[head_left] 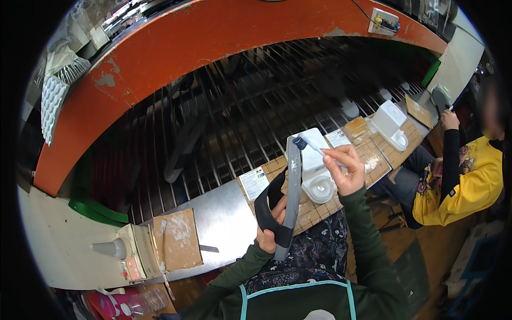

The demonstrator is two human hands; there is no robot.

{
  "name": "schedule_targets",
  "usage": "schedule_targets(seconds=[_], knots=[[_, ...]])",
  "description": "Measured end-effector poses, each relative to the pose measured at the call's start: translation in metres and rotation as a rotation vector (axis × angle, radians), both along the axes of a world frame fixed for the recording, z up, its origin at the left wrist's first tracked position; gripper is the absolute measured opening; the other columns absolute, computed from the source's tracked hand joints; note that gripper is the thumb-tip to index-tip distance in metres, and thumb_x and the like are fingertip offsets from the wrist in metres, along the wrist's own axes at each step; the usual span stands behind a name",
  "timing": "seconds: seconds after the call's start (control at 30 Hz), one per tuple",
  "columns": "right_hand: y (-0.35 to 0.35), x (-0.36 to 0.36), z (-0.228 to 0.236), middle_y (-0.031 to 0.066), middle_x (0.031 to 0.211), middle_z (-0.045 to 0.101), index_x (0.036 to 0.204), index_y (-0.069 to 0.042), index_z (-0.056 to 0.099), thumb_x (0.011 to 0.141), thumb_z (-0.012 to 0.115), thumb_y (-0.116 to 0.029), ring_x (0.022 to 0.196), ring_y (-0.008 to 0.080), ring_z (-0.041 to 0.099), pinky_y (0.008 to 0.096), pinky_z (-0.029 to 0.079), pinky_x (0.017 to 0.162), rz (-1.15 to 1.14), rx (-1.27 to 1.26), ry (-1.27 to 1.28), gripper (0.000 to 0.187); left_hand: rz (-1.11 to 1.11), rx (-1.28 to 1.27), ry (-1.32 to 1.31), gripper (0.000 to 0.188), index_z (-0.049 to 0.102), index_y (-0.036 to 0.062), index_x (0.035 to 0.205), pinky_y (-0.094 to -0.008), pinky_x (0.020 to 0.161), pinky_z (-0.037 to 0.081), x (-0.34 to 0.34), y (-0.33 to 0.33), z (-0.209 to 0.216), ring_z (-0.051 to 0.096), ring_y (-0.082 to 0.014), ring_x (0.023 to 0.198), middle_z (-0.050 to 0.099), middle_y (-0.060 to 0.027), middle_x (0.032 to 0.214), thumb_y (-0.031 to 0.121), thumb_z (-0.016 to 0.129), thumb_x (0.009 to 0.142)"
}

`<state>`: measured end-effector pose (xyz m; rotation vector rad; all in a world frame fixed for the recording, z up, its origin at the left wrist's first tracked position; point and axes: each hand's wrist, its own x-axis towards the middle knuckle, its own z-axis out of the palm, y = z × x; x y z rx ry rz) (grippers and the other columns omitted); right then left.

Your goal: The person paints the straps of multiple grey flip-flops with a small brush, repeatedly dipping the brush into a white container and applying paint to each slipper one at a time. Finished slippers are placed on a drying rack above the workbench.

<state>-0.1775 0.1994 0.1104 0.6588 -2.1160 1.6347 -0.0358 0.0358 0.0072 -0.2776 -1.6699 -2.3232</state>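
Note:
My left hand [270, 234] grips a slide sandal with its fingers tucked through the strap. The sandal has a grey sole [291, 197] and a wide black strap [263, 209], and it stands on edge, toe end up. In my right hand [348, 169] is a brush with a pale handle [313, 144], pinched between thumb and fingers. Its dark bristles [300, 143] are at the sole's upper end. Just behind is a white plastic dispenser [314, 160] with a round cup [320, 189] at its front. The cup's contents look whitish.
A rack of metal bars [234, 122] lies beyond the bench under an orange frame [213, 26]. At left are a cardboard sheet [180, 240] and a box with a grey cone [109, 248]. To the right, a co-worker in yellow [464, 181] holds a dark sole near another white dispenser [389, 120].

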Motion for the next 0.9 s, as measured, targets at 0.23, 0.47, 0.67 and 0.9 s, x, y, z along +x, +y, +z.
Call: schedule_targets(seconds=[0.23, 0.47, 0.67, 0.9], knots=[[0.011, -0.011, 0.001, 0.0033, 0.083, 0.057, 0.097, -0.009, 0.074, 0.077, 0.073, -0.008, 0.058, 0.0075, 0.048, 0.0206, 0.038, 0.049, 0.016, 0.066, 0.172, 0.019, -0.049, 0.005, 0.006, 0.109, 0.024, -0.0165, 0.138, -0.0371, 0.106, 0.031, -0.003, -0.005, 0.000, 0.041, -0.0284, 0.128, 0.035, -0.0253, 0.142, 0.077, 0.033, 0.083], [0.022, -0.011, 0.002, 0.0032, 0.083, 0.057, 0.096, -0.008, 0.074, 0.075, 0.075, -0.008, 0.057, 0.0069, 0.047, 0.0215, 0.037, 0.050, 0.078, 0.135, 0.209, 0.021, -0.076, -0.062, 0.183, 0.068, 0.048, -0.0022, 0.132, -0.0406, 0.112, 0.020, -0.005, -0.013, 0.006, 0.027, -0.0354, 0.138, 0.029, -0.0254, 0.147, 0.054, 0.038, 0.095], [0.022, -0.010, 0.002, 0.0030, 0.083, 0.058, 0.095, -0.008, 0.074, 0.076, 0.075, -0.008, 0.056, 0.0070, 0.047, 0.0222, 0.036, 0.051, 0.103, 0.169, 0.260, 0.019, -0.074, -0.053, 0.179, 0.067, 0.045, -0.0039, 0.133, -0.0398, 0.112, 0.020, -0.005, -0.014, 0.010, 0.027, -0.0343, 0.138, 0.028, -0.0262, 0.147, 0.051, 0.035, 0.097], [0.012, -0.013, 0.002, 0.0031, 0.080, 0.058, 0.094, -0.009, 0.074, 0.076, 0.074, -0.010, 0.055, 0.0082, 0.046, 0.0235, 0.036, 0.049, -0.006, 0.078, 0.156, 0.018, -0.029, -0.017, -0.069, 0.093, 0.029, -0.0103, 0.140, -0.0354, 0.104, 0.034, 0.003, -0.014, -0.007, 0.045, -0.0248, 0.123, 0.043, -0.0194, 0.137, 0.068, 0.023, 0.091]])
